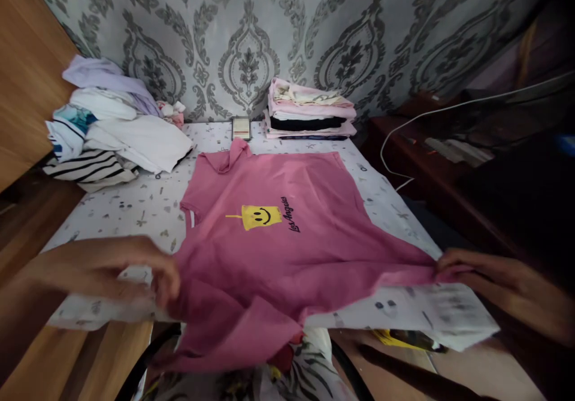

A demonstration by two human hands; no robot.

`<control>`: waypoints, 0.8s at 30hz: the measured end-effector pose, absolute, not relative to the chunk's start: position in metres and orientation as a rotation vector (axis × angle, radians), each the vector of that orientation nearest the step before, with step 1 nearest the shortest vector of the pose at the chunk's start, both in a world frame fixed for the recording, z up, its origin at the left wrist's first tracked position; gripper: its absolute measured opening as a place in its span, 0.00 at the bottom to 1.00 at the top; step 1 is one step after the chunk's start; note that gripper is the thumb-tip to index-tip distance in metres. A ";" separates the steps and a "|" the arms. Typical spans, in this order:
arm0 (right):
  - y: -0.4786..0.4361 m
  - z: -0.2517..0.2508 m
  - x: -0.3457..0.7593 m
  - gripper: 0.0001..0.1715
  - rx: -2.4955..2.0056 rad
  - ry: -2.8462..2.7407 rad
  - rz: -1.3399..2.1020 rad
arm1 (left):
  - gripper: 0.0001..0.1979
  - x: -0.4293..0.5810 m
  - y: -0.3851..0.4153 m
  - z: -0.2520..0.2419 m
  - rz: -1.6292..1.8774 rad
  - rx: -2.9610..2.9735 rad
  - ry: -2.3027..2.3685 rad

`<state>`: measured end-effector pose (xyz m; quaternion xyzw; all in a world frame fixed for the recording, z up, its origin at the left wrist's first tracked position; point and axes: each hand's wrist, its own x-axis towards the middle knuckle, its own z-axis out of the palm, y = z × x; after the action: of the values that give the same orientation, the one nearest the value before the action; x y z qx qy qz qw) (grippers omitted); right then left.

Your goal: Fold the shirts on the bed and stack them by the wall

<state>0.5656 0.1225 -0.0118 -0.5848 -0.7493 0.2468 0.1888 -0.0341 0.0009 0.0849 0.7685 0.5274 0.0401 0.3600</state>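
Observation:
A pink T-shirt (314,221) lies spread sideways on the table, its collar to the left and its hem to the right. A yellow smiling cup and dark lettering are printed on its front. My left hand (148,269) pinches the shirt near the shoulder on the near side, slightly blurred. At the far right my right hand (498,281) grips the near hem corner and holds it stretched outward. The near sleeve hangs over the table's front edge, above my lap.
A heap of unfolded clothes (135,131) lies at the back left. Folded clothes (309,110) are stacked at the back, beside a small framed card (241,129). A white cable (431,110) hangs across the right side, before a dark red cabinet (404,167). The patterned table cover (130,209) meets the wall.

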 end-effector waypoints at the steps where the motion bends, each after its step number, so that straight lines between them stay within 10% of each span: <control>1: 0.124 -0.014 0.561 0.15 -1.614 -2.160 0.805 | 0.28 -0.032 0.019 0.077 0.046 1.862 1.371; 12: 0.192 -0.003 0.499 0.20 -1.492 -2.323 0.674 | 0.08 -0.071 0.122 0.022 0.076 1.809 2.345; 24: 0.365 -0.012 0.401 0.23 -1.831 -2.267 0.336 | 0.24 -0.062 0.259 0.010 0.284 1.815 2.290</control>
<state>0.4007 0.3646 -0.0120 -0.6208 -0.7686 0.1139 0.1041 -0.0619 0.2589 0.0099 0.6150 0.7759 0.0961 0.1027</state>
